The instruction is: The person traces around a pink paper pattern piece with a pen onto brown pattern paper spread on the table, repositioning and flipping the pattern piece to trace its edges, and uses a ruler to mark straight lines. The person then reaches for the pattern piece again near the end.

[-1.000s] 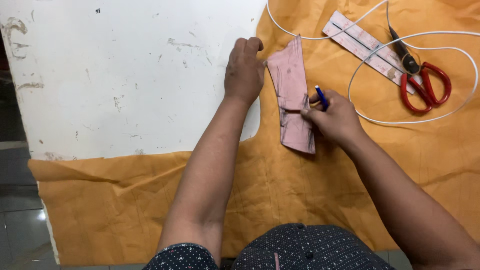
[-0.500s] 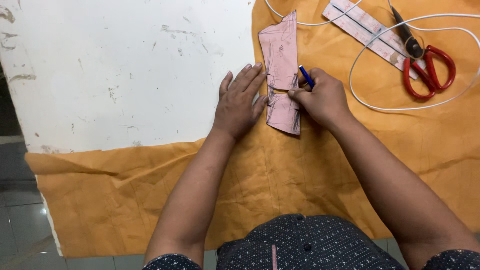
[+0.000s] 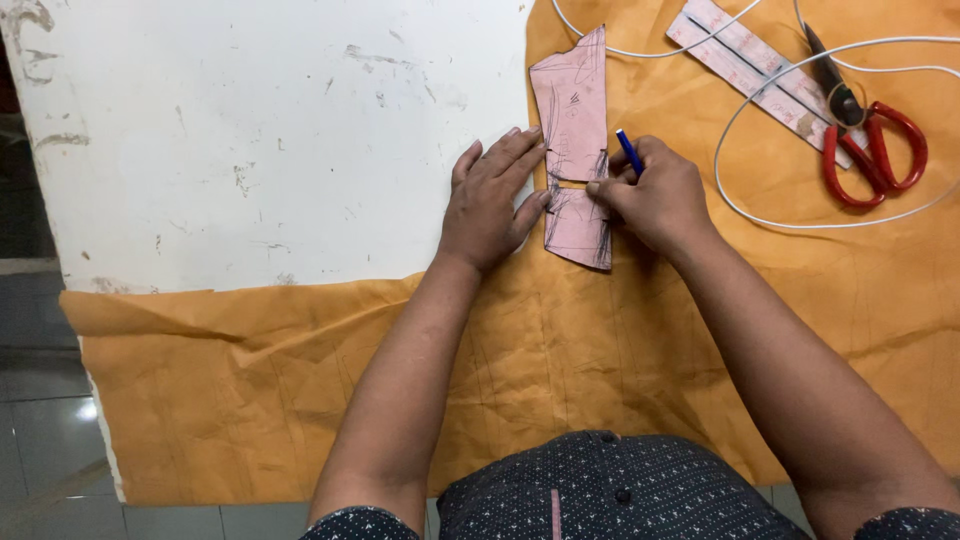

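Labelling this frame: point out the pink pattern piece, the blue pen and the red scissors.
pink pattern piece (image 3: 575, 100): head view, upper panel.
blue pen (image 3: 628, 152): head view, barrel above the right hand.
red scissors (image 3: 880, 155): head view, handle loops.

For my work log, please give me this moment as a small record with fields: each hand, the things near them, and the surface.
Left hand: left hand lies flat, fingers on the left edge of the pink paper pattern
Right hand: right hand grips a blue pen at the pattern's right edge
Pattern: lies on the orange fabric, narrow in the middle
Fabric: spread over the white table, hanging over the near edge
Nearby: red-handled scissors, pink ruler strip, white cord, all on the fabric
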